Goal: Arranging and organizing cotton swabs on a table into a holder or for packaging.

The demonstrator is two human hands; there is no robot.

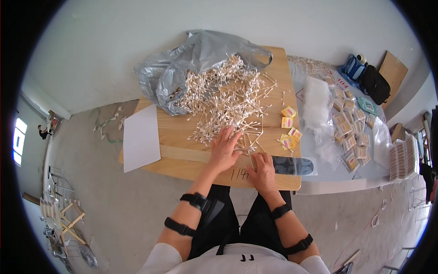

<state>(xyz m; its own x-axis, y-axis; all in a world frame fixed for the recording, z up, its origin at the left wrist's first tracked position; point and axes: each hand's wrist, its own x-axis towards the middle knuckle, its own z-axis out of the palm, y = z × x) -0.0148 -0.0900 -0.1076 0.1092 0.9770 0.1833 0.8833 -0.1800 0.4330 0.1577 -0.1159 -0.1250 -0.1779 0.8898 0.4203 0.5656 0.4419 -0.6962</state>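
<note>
A large heap of cotton swabs (pixel 228 102) spills from a grey plastic bag (pixel 159 75) across the wooden table (pixel 182 157). At the heap's near edge, my left hand (pixel 223 150) rests with its fingers stretched out, touching the swabs. To its right, my right hand (pixel 263 176) is closed low over the tabletop, its fingers curled. A swab stick runs to its thumb; the rest of what lies under the fingers is hidden. Beside that hand lies a clear sleeve (pixel 303 166) with a dark patterned insert. Handwritten marks show on the table between my hands.
Several small yellow packets (pixel 287 123) lie near the table's right edge. A white sheet (pixel 142 139) hangs over the left edge. A grey side table holds clear plastic bags (pixel 315 102), packed bundles (pixel 349 130), a black bag (pixel 375 86) and stacked packs (pixel 404 157).
</note>
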